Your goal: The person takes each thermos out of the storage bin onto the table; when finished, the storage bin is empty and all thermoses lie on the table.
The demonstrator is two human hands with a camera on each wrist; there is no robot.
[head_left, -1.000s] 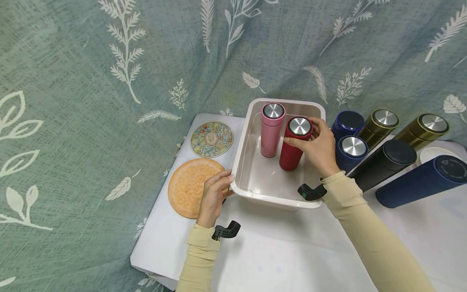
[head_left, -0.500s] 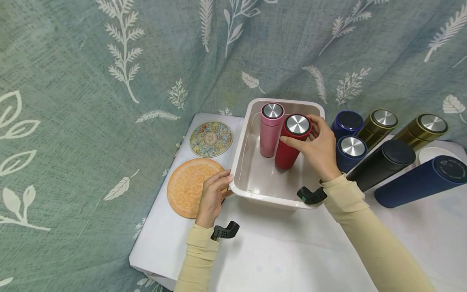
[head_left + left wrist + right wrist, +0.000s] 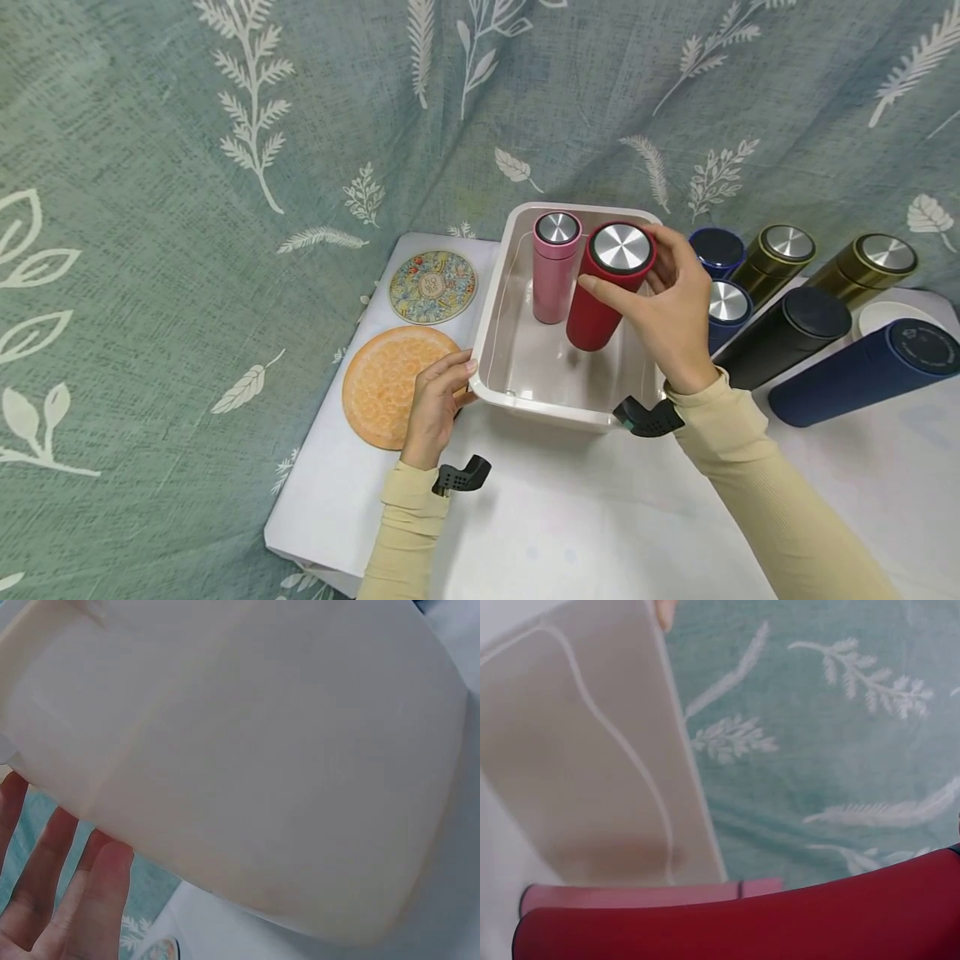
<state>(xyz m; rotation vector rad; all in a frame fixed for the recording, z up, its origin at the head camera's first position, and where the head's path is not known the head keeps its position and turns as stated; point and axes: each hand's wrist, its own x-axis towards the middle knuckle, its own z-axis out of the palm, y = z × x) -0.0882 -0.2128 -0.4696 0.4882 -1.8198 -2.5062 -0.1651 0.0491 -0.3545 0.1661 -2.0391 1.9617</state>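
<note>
My right hand [image 3: 675,325] grips a red thermos bottle [image 3: 598,315] near its silver-topped lid, thumb on one side and fingers on the far side. The bottle tilts slightly over the white plastic bin [image 3: 540,403], its lower end within the bin's walls. Just left of it, a pink thermos bottle [image 3: 553,279] stands in the bin. Red [image 3: 705,930] and pink [image 3: 630,895] bottle sides fill the bottom of the right wrist view. My left hand [image 3: 438,404] holds the bin's rim at the front left corner; the left wrist view shows its fingers [image 3: 105,885] along the bin's wall [image 3: 277,765].
Right of the bin stand several more thermos bottles: dark blue [image 3: 726,308], gold [image 3: 772,258], black [image 3: 798,333] and a tall navy one [image 3: 862,371]. Left of it lie an orange round mat [image 3: 390,379] and a patterned round mat [image 3: 433,287]. A leaf-print curtain [image 3: 300,125] hangs behind the table.
The red bottle first leaned left, then rose and shifted right in my right hand, its lid now closer to the camera. My left hand and the bin stay put.
</note>
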